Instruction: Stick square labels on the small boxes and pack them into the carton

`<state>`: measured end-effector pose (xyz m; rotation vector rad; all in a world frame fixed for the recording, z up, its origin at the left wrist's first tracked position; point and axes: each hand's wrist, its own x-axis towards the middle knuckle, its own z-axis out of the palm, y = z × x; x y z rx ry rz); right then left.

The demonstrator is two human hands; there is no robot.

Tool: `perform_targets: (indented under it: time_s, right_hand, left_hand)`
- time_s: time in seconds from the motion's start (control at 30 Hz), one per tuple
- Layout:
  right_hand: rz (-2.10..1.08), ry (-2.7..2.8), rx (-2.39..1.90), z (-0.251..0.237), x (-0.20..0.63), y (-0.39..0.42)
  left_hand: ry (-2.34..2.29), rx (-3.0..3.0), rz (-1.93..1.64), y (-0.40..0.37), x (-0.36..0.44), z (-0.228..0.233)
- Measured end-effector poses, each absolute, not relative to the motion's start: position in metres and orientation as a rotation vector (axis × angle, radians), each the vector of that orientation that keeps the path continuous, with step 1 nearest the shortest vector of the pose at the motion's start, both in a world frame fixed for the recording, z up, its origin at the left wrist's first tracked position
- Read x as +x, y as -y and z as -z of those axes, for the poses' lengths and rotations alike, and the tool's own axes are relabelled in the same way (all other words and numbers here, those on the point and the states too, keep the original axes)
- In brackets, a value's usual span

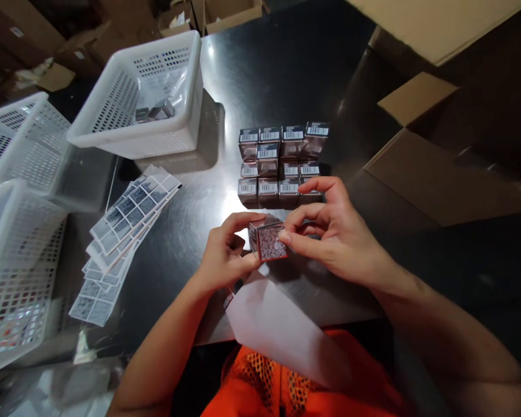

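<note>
Scanning left to right: stacked white perforated baskets (13, 231) sit at the far left edge, overlapping each other. Another white basket (143, 95) sits further back on the dark metal table (264, 63), with a few small dark boxes (156, 110) and some clear plastic inside.

Just right of the left baskets, fanned-out sticker sheets (125, 226) lie flat on the table, each printed with square code labels. They run diagonally from near the back basket down toward the table's front edge.

Centre: left hand (223, 255) grips a small box (268, 239) from its left side, thumb and fingers closed on it. The box is held just above the table's front part, tilted, with a code sticker (272, 242) on the face turned toward the camera. Right hand (330, 231) is against the same box from the right, thumb and forefinger pinched at the sticker's right edge. Both hands are together on the box.

Below the hands, a white backing sheet (278, 327) hangs from under the left hand down over the orange mesh vest (295, 382).

Just behind the hands, a block of matching small boxes (282, 165) stands in tight rows, barcode labels up, touching one another.

Right side: brown cardboard cartons (443, 156) beside the table, flaps open.
</note>
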<state>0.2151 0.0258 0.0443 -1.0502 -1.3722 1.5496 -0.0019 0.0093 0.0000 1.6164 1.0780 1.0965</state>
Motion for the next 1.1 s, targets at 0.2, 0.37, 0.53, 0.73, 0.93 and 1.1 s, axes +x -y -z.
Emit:
perform_targets:
  time_s: [0.2,0.37,0.53,0.73,0.93,1.1]
  right_hand:
    - [-1.428,1.420,-1.120,-0.044,0.214,-0.022]
    - [-1.332,1.352,-1.121,-0.036,0.213,-0.028]
    - [-1.760,1.308,-0.955,-0.028,0.213,-0.037]
    - [-1.791,1.430,-0.919,-0.029,0.217,-0.043]
    - [-1.279,1.799,-0.873,-0.055,0.234,-0.033]
    - [-0.494,1.666,-1.302,-0.109,0.318,-0.049]
  left_hand:
    - [-1.121,1.576,-1.091,-0.007,0.002,-0.004]
    - [-1.135,1.480,-1.083,-0.009,0.002,-0.004]
    - [-1.148,1.506,-0.995,-0.005,-0.002,-0.008]
    - [-1.435,1.583,-0.959,0.004,0.001,-0.011]
    - [-1.375,1.622,-1.044,0.006,0.002,-0.015]
    - [-1.383,1.657,-1.046,0.001,-0.004,-0.020]
